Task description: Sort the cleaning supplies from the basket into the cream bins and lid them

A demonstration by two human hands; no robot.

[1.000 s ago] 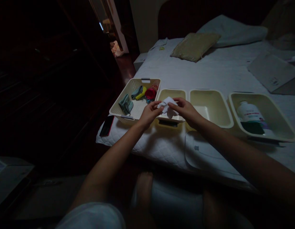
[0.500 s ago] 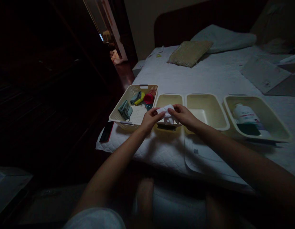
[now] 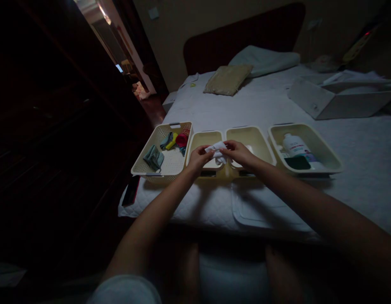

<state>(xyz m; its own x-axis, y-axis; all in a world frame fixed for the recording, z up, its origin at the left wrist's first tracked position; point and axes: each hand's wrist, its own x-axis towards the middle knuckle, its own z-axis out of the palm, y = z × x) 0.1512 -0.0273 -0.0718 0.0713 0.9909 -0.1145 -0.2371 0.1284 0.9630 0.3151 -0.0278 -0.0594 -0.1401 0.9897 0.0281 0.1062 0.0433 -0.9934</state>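
Both my hands pinch a small crumpled white cloth (image 3: 217, 152) above the near rims of two cream plastic bins. My left hand (image 3: 199, 158) holds its left end, over the bin (image 3: 204, 136) on the left of the pair. My right hand (image 3: 240, 153) holds its right end, over the neighbouring bin (image 3: 251, 136). To the left stands a cream perforated basket (image 3: 172, 162) with a folded teal cloth (image 3: 153, 157), a red cup (image 3: 182, 139) and a yellow item (image 3: 171, 144). A white bottle (image 3: 295, 145) lies in a third bin (image 3: 309, 135) at the right.
All the containers stand in a row on a white quilted bed (image 3: 214, 207), with a black phone (image 3: 131, 191) by the basket and a pale tray lid (image 3: 255, 210) in front. Pillows lie beyond, a grey box (image 3: 322, 99) stands right, and dark furniture fills the left.
My view has swung back and left, so the bins and bed look smaller and sit further left. The white cloth stays between my hands, now bunched more tightly.
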